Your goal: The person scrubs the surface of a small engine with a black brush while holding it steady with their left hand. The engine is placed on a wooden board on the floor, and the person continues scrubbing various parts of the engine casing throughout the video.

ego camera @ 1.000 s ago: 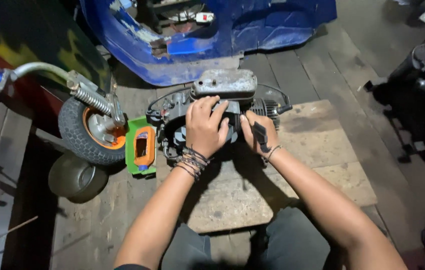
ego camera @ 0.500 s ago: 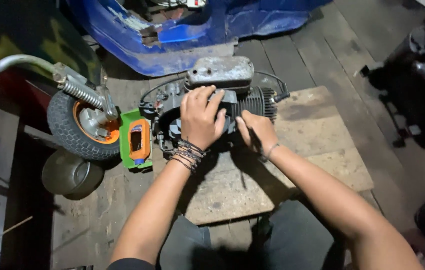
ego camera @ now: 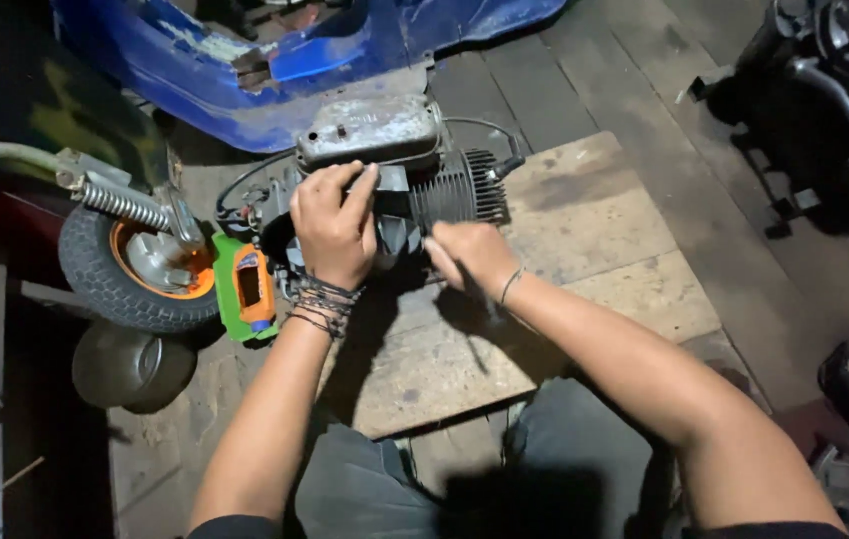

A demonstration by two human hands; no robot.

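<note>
Left hand (ego camera: 336,228) lies flat and open on the small engine (ego camera: 384,175). Right hand (ego camera: 474,255), at four o'clock, looks curled; its grip is blurry. Engine still looks half apart.

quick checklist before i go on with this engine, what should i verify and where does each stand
1. Left hand steady on the engine: ok, palm lies flat over its middle.
2. Right hand grip: cannot tell, it is blurred and what it holds is hidden.
3. Engine seated on the board: ok, it lies at the board's far edge.
4. Cable free of the fins: ok, it loops above them.
5. Lamp out of the way: ok, left of the engine beside the wheel.
6. Light: not ok, deep shadow around the board.
</note>
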